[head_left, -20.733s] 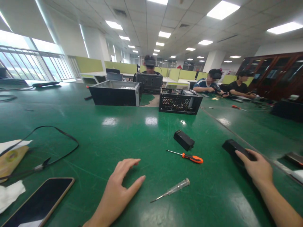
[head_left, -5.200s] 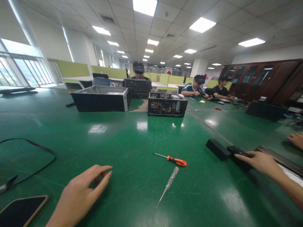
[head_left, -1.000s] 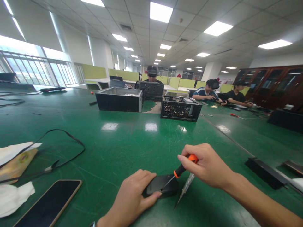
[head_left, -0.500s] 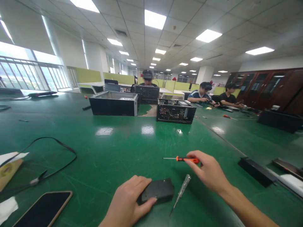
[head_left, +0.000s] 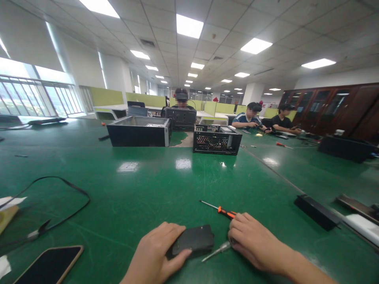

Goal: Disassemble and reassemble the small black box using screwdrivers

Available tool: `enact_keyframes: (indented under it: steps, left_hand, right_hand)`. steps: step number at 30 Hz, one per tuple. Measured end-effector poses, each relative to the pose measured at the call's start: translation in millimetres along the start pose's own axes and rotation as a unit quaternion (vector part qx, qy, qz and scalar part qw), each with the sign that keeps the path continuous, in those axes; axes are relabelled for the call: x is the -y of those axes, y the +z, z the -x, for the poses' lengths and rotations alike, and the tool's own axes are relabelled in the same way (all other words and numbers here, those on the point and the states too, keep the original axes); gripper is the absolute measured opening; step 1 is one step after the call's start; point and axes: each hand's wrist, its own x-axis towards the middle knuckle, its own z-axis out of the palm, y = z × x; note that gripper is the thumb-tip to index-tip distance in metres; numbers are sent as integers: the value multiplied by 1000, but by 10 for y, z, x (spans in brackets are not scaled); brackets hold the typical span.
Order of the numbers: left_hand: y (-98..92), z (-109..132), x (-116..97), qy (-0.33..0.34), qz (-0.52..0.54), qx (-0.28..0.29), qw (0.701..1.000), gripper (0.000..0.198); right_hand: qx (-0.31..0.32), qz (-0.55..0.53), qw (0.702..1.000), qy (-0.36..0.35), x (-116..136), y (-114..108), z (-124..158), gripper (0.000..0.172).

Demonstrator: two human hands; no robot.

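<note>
My left hand [head_left: 160, 250] is closed around the left end of a small black rectangular box [head_left: 195, 239] on the green table, thumb along its near side. To the right of the box, my right hand [head_left: 254, 240] is closed over the handle end of a clear-handled screwdriver [head_left: 217, 251]. Its metal shaft points left, toward the box's near side. Just beyond the right hand's fingers is an orange and black screwdriver [head_left: 225, 212], its tip pointing away to the left. The end of its handle is hidden behind the fingers.
A phone [head_left: 49, 263] and a black cable [head_left: 84, 193] lie at left. Open computer cases [head_left: 139, 132] [head_left: 216, 141] stand farther back. At right rests a long black part [head_left: 316, 211]. Several people sit across the table.
My right hand has come down from the orange screwdriver to the clear-handled one, whose shaft has swung to point more leftward. My left hand still holds the black box.
</note>
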Motion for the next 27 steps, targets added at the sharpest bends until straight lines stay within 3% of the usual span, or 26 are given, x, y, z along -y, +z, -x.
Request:
enact_keyframes:
  steps: [2,7,27]
  left_hand:
    - [-1,13,10,-4,3,7,1000,28]
    - [-20,14,-4,-3,12,20,1000,27]
    - [11,-57,15,39,37,26,998,25]
  right_hand:
    - [12,-74,997,7,-40,-27,91,14]
    - [1,-201,974,107,-146,-152,245,17]
    - [-27,-202,973,104,-396,-287,205,17]
